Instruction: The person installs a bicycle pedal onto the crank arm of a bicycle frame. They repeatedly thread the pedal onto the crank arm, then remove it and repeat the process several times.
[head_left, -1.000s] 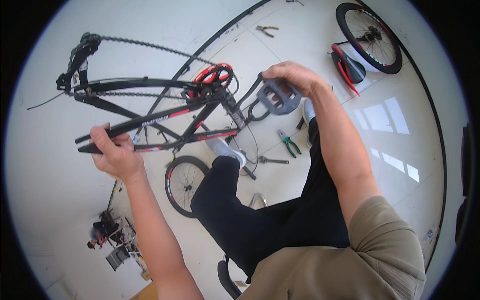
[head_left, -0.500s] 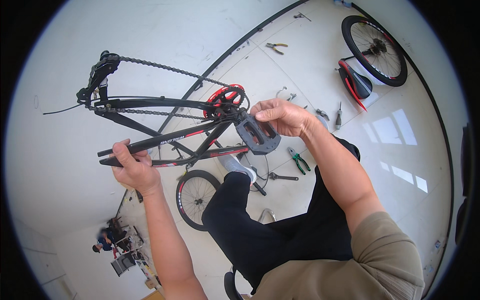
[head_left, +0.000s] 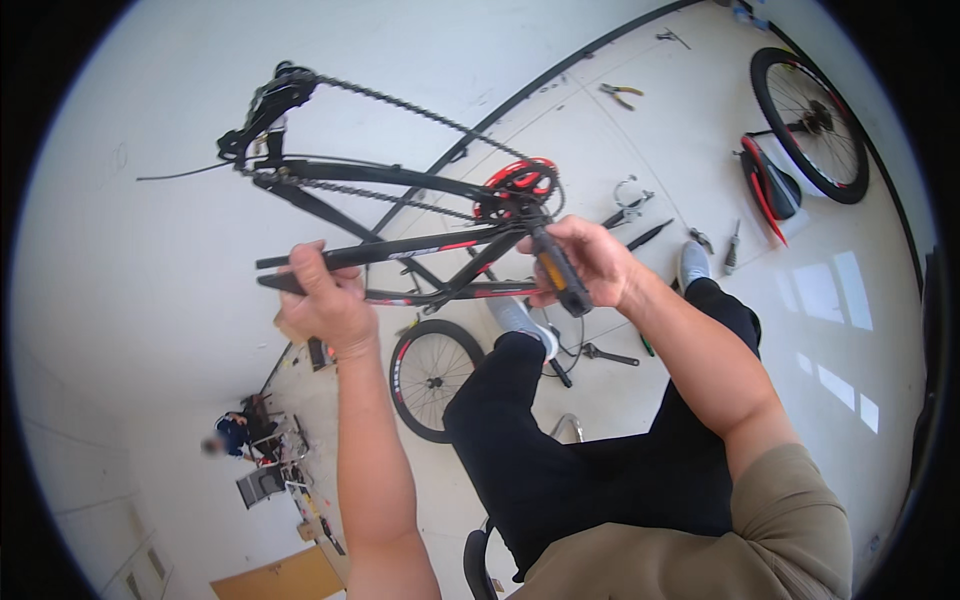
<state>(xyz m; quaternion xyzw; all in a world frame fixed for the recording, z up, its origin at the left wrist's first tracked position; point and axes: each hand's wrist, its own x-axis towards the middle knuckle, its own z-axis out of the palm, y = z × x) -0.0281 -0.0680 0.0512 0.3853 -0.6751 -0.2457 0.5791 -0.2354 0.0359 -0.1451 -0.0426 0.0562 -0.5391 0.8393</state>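
A black bicycle frame (head_left: 405,247) with red accents is held up in front of me. My left hand (head_left: 338,303) is closed around its tubes near their free ends at the left. My right hand (head_left: 597,265) grips the dark pedal (head_left: 562,275), thumb on the near side and fingertips showing beyond it. Seen edge-on, the pedal shows an amber reflector. Beside it are the red and black chainring (head_left: 527,178) and the crank area. A slack-looking chain (head_left: 420,112) runs from there to the rear derailleur (head_left: 275,105) at the upper left.
On the tiled floor lie a wheel (head_left: 757,88), a red and black saddle (head_left: 768,190), yellow-handled pliers (head_left: 622,92), a screwdriver (head_left: 733,250) and an adjustable wrench (head_left: 612,355). Another wheel (head_left: 398,378) lies below the frame. Another person (head_left: 236,432) sits far off at lower left.
The pedal has turned from showing its broad face to edge-on, and my right hand now wraps it. Frame and hands appear further right as the view shifts. My left hand keeps hold.
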